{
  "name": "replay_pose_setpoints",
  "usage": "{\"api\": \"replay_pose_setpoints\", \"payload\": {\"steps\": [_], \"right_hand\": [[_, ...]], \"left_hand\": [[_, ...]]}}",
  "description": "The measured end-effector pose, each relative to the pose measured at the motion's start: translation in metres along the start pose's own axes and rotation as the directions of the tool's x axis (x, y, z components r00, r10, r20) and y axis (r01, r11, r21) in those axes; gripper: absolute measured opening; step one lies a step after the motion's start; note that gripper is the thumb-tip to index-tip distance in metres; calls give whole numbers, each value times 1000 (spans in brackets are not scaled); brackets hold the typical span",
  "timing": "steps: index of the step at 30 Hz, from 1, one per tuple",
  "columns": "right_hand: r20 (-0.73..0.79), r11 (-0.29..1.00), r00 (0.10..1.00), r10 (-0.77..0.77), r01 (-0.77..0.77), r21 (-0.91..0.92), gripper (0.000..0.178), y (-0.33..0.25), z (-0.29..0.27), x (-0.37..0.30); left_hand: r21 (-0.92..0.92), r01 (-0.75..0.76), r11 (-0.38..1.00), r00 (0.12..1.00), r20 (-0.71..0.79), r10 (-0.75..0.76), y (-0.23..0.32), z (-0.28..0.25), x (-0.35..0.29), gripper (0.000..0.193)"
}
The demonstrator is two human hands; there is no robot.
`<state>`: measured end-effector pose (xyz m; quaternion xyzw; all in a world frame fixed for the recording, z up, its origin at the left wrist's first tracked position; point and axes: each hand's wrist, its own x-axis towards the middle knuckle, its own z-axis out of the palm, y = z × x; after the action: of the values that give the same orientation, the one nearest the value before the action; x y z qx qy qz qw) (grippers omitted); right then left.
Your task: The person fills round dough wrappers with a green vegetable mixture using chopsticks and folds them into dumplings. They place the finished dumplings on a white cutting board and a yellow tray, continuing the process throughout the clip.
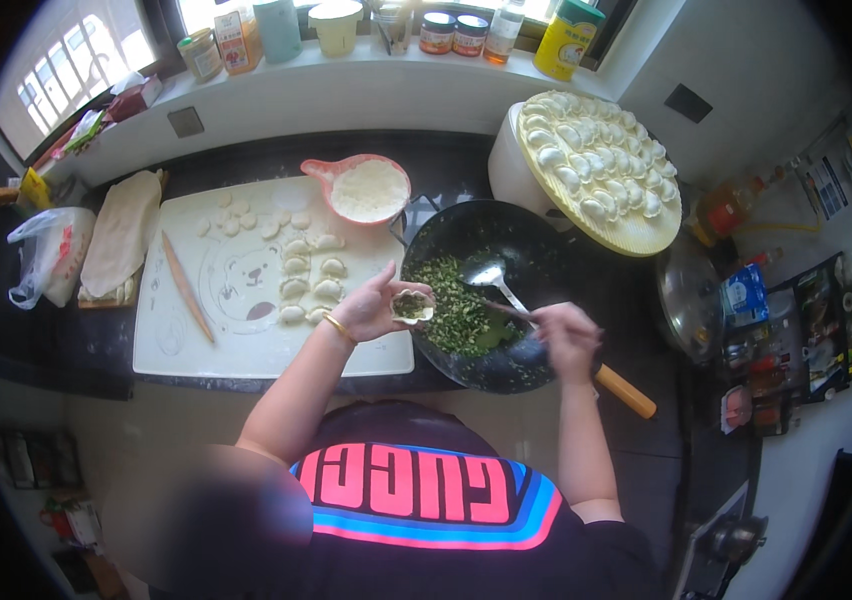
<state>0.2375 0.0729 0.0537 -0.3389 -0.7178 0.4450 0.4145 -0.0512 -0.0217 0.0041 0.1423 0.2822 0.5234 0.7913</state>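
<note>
My left hand is half cupped at the wok's left rim and holds a dumpling wrapper with green filling in it. The dark wok contains chopped green filling. Over its right side, my right hand is closed round brown chopsticks, whose tips reach toward the filling. A metal spoon lies in the wok, its handle running toward my right hand. On the white mat to the left are finished dumplings in two rows and small dough pieces.
A rolling pin lies on the mat. Behind it stands a pink bowl of flour. A round tray full of dumplings sits at the back right. The wok's wooden handle juts toward the front right. Jars line the sill.
</note>
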Motion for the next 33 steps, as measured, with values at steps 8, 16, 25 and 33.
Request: {"api": "replay_pose_setpoints", "payload": {"steps": [8, 16, 25, 33], "right_hand": [[652, 709, 724, -223, 580, -401, 15, 14, 51, -28], [346, 734, 752, -562, 645, -212, 18, -38, 63, 2], [208, 886, 899, -386, 424, -188, 11, -33, 59, -2], [166, 979, 970, -178, 191, -68, 13, -42, 53, -5]], "left_hand": [[-67, -6, 998, 996, 92, 12, 4, 25, -4, 64], [-138, 98, 986, 954, 294, -54, -6, 47, 2, 68], [320, -225, 920, 941, 317, 120, -18, 65, -6, 48], [646, -227, 729, 971, 207, 119, -19, 84, -10, 53]]}}
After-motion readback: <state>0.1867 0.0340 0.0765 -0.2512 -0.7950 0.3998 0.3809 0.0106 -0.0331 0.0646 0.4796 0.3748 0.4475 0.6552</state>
